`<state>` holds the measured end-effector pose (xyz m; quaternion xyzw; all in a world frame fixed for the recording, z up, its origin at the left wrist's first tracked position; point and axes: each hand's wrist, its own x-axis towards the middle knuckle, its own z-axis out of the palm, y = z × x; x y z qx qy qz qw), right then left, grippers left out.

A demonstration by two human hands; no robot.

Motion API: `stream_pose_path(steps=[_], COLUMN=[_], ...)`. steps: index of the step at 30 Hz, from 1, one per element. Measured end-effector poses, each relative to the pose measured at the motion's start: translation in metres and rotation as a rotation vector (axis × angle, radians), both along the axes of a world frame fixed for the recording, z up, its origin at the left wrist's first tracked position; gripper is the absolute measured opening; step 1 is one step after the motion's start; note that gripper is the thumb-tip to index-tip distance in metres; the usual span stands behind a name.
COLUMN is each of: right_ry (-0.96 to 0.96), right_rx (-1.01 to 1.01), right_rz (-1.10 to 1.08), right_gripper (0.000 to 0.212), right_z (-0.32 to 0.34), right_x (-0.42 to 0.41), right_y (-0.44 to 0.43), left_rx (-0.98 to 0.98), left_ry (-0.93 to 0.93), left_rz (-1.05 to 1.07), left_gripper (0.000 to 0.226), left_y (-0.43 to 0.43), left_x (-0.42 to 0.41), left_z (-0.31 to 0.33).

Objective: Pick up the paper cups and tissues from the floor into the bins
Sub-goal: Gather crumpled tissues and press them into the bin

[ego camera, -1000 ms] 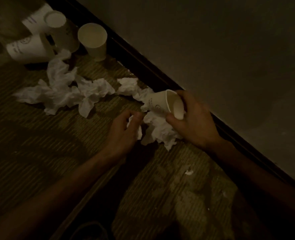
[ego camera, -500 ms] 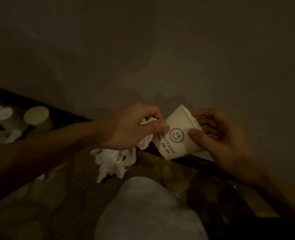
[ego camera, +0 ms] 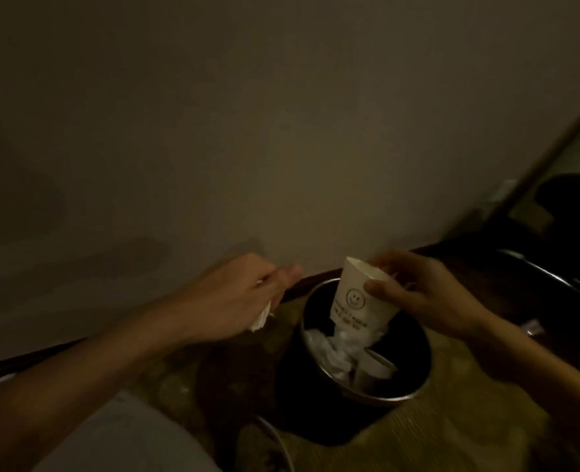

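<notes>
1. Paper cups, count 2. The held cup (ego camera: 353,301) is white with a smiley face and a line of print under it. It hangs tilted just above the mouth of the open bin (ego camera: 394,398), clear of the floor. The second cup (ego camera: 377,367) lies on its side inside that bin.
2. Tissues: one small white piece (ego camera: 261,318) sticks out under the left hand (ego camera: 234,298), to the left of the bin. A crumpled white wad (ego camera: 329,349) sits in the bin beside the second cup and reaches up to the held cup's lower end. I cannot count the sheets in the wad.
3. Hands, count 2, both bare. The right hand (ego camera: 428,294) grips the held cup, with the thumb on the printed side and the fingers curled over the far edge. The left hand's fingers are curled closed around its tissue piece.
4. Bins: one is fully seen, round and dark with a metal rim. A curved metal rim (ego camera: 280,444) cuts in at the bottom edge. A third dark round shape with a bright rim (ego camera: 547,275) stands at far right. Both are too dim for me to call them bins with certainty.
5. Surroundings: patterned floor (ego camera: 452,434), dark baseboard (ego camera: 36,356), plain wall (ego camera: 281,131). A grey-clad knee (ego camera: 118,437) shows at lower left. The light is low and the edges are blurred.
</notes>
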<state>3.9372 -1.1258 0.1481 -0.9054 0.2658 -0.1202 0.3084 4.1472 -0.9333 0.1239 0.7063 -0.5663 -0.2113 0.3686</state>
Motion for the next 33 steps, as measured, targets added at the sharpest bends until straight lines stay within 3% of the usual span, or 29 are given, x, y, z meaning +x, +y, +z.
stream_pose_path(steps=[4, 9, 14, 17, 21, 23, 28, 33], right_ry=[0.208, 0.441, 0.544, 0.433, 0.024, -0.058, -0.031, 0.210], right_rx=[-0.036, 0.012, 0.120, 0.177, 0.349, 0.398, 0.134, 0.018], right_rz=[-0.109, 0.047, 0.160, 0.146, 0.026, 0.019, -0.104, -0.041], right_gripper=[0.044, 0.065, 0.060, 0.059, 0.056, 0.050, 0.033, 0.021], right_z=[-0.055, -0.109, -0.142, -0.134, -0.102, -0.094, -0.106, -0.121], right_x=[-0.079, -0.088, -0.079, -0.079, -0.067, -0.062, -0.065, -0.061], right_y=[-0.031, -0.048, -0.054, -0.056, -0.057, -0.057, -0.073, -0.101], left_rx=[0.108, 0.207, 0.156, 0.114, 0.105, 0.111, 0.193, 0.267], left_ry=[-0.006, 0.230, 0.289, 0.284, 0.416, 0.447, 0.561, 0.393], left_rz=[-0.099, -0.026, 0.022, -0.014, -0.075, -0.069, 0.094, 0.095], left_gripper=[0.069, 0.045, 0.037, 0.034, 0.021, 0.023, 0.017, 0.020], left_y=[-0.048, -0.096, -0.124, -0.135, -0.147, -0.156, -0.184, -0.208], left_x=[-0.059, -0.070, -0.072, -0.080, -0.095, -0.101, -0.120, -0.123], left_z=[-0.026, -0.062, -0.086, -0.089, -0.092, -0.095, -0.110, -0.130])
